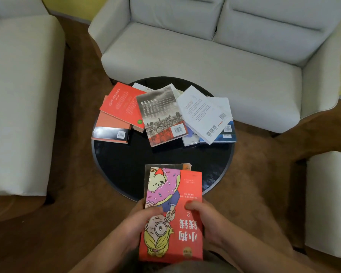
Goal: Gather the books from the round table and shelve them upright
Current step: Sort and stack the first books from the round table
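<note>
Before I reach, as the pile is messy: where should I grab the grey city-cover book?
Take the grey city-cover book by its near edge, coming from your side of the round table. It lies atop the pile, and that edge reaches over bare tabletop, so your right hand, freed from the cartoon-cover book, could pinch it without shifting the red book beneath.

place: probably a lounge | cues: cream sofa (205,56), armchair (18,95), round table (126,164), carpet (67,213)

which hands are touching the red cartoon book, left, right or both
Touching, both. The head view shows the left hand and the right hand each with a thumb pressed on the cover of the red cartoon book.
</note>
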{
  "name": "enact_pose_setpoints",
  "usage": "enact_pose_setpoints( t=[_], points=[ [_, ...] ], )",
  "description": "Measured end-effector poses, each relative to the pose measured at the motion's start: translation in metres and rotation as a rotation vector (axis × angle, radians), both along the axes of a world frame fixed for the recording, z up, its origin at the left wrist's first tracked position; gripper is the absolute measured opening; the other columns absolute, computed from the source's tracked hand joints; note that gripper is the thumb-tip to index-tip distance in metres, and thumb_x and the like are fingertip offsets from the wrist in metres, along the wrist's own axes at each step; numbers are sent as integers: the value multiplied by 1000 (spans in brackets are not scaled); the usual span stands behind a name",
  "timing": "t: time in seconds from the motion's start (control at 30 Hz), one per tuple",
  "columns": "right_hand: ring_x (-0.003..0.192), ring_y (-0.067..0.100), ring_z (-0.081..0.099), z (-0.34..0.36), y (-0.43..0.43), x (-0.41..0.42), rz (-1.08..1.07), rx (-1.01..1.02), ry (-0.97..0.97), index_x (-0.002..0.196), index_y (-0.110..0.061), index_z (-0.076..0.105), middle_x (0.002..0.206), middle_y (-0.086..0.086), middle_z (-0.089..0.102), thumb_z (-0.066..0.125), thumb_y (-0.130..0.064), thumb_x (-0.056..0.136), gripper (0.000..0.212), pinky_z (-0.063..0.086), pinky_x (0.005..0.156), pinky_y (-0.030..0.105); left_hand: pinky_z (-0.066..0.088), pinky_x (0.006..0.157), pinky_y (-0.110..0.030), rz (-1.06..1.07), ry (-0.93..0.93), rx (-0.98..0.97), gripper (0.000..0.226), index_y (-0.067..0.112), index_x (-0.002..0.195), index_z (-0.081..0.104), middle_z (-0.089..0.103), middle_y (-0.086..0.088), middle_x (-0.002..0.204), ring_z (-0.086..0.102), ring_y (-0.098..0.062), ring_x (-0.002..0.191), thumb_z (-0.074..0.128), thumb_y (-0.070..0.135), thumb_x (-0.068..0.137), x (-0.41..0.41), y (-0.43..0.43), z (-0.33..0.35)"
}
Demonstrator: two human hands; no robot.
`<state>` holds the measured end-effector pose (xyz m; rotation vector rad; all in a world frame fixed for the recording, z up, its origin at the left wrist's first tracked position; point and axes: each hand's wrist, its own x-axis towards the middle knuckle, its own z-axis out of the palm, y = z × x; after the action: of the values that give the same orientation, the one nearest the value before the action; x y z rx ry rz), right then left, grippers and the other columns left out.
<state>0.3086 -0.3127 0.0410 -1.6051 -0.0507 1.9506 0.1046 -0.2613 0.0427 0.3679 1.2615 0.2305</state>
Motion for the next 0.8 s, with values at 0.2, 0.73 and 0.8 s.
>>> enact_pose_setpoints(
  t=[0.2,0.73,0.8],
  points=[
    [102,39,72,14,-8,-6,23,17,41,124,-12,64,110,20,75,56,-49,96,47,54,98,55,52,95,-64,136,9,95,69,14,131,50,74,-20,112,72,-41,101,85,31,74,0,-37,3],
    [106,0,61,44,85,40,448,500,-564,133,-24,54,119,-9,67,79,0,80,63,48,100,22,51,98,-26,-582,292,838,63,17,123,64,73,13,106,67,3,102,88,4,67,6,113,32],
    [112,6,60,41,95,40,453,511,-610,136,-24,53,122,-6,67,80,-1,79,67,48,104,30,51,92,-18,-591,296,844,57,17,123,64,70,18,103,64,13,95,86,2,72,9,120,30]
  ],
)
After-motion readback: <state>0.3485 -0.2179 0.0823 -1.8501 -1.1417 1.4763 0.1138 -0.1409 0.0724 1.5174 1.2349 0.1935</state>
